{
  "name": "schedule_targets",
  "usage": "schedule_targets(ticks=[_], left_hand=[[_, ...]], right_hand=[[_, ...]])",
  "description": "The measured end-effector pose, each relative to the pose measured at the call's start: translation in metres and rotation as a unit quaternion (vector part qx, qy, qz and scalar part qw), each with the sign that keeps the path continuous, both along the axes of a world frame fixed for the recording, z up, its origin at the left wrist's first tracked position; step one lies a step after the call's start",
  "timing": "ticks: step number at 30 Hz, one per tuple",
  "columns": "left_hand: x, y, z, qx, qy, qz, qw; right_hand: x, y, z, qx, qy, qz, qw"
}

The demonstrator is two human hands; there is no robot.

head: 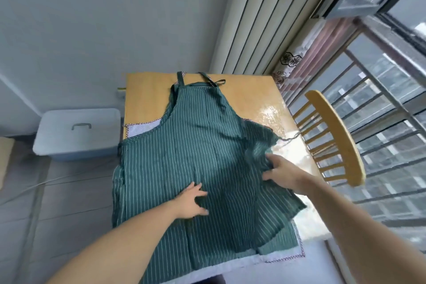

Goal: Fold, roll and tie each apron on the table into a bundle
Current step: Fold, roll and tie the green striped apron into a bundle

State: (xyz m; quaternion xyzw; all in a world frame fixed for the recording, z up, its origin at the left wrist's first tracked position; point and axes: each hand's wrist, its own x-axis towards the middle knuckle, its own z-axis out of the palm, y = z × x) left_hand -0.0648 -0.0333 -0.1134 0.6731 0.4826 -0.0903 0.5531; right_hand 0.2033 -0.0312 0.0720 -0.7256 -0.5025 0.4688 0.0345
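Note:
A dark green apron with thin white stripes (196,143) lies spread over the wooden table (147,97), bib and neck straps pointing away from me. My left hand (192,200) rests flat on the cloth near its middle, fingers spread. My right hand (280,172) grips the apron's right side edge, where the fabric is bunched and lifted toward the middle. Under the green apron lies a white apron with a red-checked border (140,128), showing at the left, the right and the near edge.
A yellow wooden chair (334,136) stands at the table's right side, by the window railing. A pale blue lidded storage box (77,134) sits on the floor left of the table. A thin waist tie (291,137) trails off the table's right edge.

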Motion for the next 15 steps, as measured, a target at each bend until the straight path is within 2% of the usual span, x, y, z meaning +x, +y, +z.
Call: schedule_targets(ticks=[2,3,5,6,7,9,11,13,15], left_hand=[[-0.011,0.009,0.015,-0.065,-0.075,0.181,0.979],[-0.018,0.013,0.024,-0.096,-0.107,0.283,0.948],[-0.036,0.021,0.034,-0.153,-0.156,0.464,0.858],[-0.049,0.024,0.036,-0.172,-0.155,0.519,0.823],[-0.061,0.025,0.036,-0.179,-0.136,0.548,0.806],[-0.085,0.023,0.031,-0.176,-0.098,0.554,0.808],[-0.100,0.020,0.019,-0.147,-0.092,0.530,0.830],[-0.109,0.014,0.003,-0.106,-0.043,0.504,0.856],[-0.110,0.007,-0.008,-0.080,0.004,0.484,0.872]], right_hand=[[-0.059,0.004,-0.001,0.046,-0.029,0.084,0.995],[-0.091,0.003,-0.008,0.070,-0.047,0.130,0.988],[-0.152,-0.008,-0.033,0.101,-0.071,0.213,0.969],[-0.182,-0.016,-0.048,0.091,-0.067,0.250,0.961],[-0.202,-0.024,-0.066,0.056,-0.048,0.280,0.957],[-0.231,-0.041,-0.093,-0.048,0.000,0.318,0.947],[-0.239,-0.052,-0.112,-0.104,0.032,0.305,0.946],[-0.228,-0.056,-0.128,-0.079,0.041,0.243,0.966],[-0.202,-0.050,-0.140,-0.013,-0.003,0.145,0.989]])
